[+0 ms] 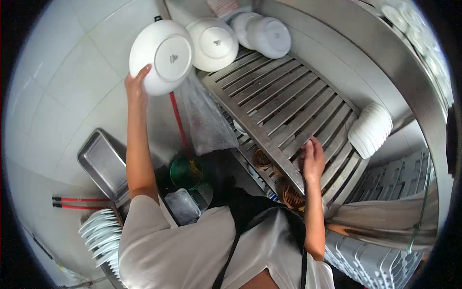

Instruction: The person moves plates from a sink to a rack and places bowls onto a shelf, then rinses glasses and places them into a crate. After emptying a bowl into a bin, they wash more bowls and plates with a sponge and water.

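Observation:
At the upper left, my left hand (138, 85) is closed on the rim of a white bowl (149, 43), thumb against its outside. The bowl's underside, with a dark printed mark, faces me. Beside it, another white bowl (207, 36) rests bottom outward at the end of a slatted metal shelf (288, 91). More white bowls (269, 38) lean further along the wall. My right hand (314, 161) is over the front part of the shelf, fingers loosely bent near the slats. Nothing shows in it, though part of the fingers is hidden.
A stack of white bowls (370, 130) lies at the shelf's right end. A clear plastic bag (207, 120) hangs below its left corner. A metal tray (103, 164), stacked plates (101, 236) and a green basket (185, 173) are at left; grey racks (370, 260) are at lower right.

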`<state>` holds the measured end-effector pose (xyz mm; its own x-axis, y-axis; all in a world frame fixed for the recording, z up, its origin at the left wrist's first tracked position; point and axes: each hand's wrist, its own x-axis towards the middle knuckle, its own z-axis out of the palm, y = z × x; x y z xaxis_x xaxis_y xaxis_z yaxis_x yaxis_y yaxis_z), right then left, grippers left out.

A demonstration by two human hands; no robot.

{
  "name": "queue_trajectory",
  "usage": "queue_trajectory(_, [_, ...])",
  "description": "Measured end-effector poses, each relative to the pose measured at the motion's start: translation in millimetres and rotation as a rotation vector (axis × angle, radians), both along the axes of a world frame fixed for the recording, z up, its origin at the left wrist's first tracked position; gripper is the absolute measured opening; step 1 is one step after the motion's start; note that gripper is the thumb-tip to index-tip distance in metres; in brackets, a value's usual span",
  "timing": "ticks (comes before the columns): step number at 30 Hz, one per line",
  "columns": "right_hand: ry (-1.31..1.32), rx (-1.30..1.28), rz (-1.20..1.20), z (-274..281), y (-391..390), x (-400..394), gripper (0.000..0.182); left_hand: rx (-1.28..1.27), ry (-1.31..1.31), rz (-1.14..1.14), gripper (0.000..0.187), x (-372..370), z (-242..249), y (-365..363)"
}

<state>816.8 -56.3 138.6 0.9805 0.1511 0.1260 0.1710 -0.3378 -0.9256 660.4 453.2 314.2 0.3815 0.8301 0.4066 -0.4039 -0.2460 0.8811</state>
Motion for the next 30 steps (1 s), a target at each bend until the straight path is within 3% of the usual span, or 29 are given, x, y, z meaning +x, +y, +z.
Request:
queue_trajectory(2, [0.042, -0.042, -0.008, 19.6, 1.9, -7.8, 0.040, -0.003, -0.035, -0.097, 0.057, 39.5, 2.5, 5.7])
queue_trajectory(7, [-0.023, 0.026, -0.001, 5.5, -4.2, -2.1, 0.039, -0.065, 0.049, -0.383, 0.056, 137.2, -8.2, 0.2])
queue_trajectory(16, [0.128, 0.230, -0.005, 27.4, -5.6, -14.2, 0.034, -0.081, 0.199, -0.519, 0.054, 209.3, -46.8, 22.8])
queue_trajectory(19, [0.123, 0.202, -0.031, 29.5, -3.5, -15.0, 0.033, 0.100, 0.233, -0.480, 0.059, 212.7, -42.5, 35.8])
queue_trajectory(23, [0.179, 0.281, -0.068, 33.3, 2.3, -20.3, 0.034, 0.838, 0.581, 0.071, 0.070, 211.3, -35.5, 51.3])
queue_trajectory(25, [0.222, 0.392, -0.139, 32.9, 2.4, -32.3, 0.035, 0.967, 0.730, 0.161, 0.074, 199.5, -23.2, 47.7])
queue_trajectory(26, [0.264, 0.428, -0.140, 37.5, 3.3, -42.0, 0.033, 0.955, 0.798, 0.157, 0.073, 191.8, -10.1, 32.6])
queue_trajectory(30, [0.275, 0.507, -0.110, 36.5, -12.1, -97.3, 0.034, 1.131, 0.730, 0.077, 0.062, 246.4, -41.1, 70.7])
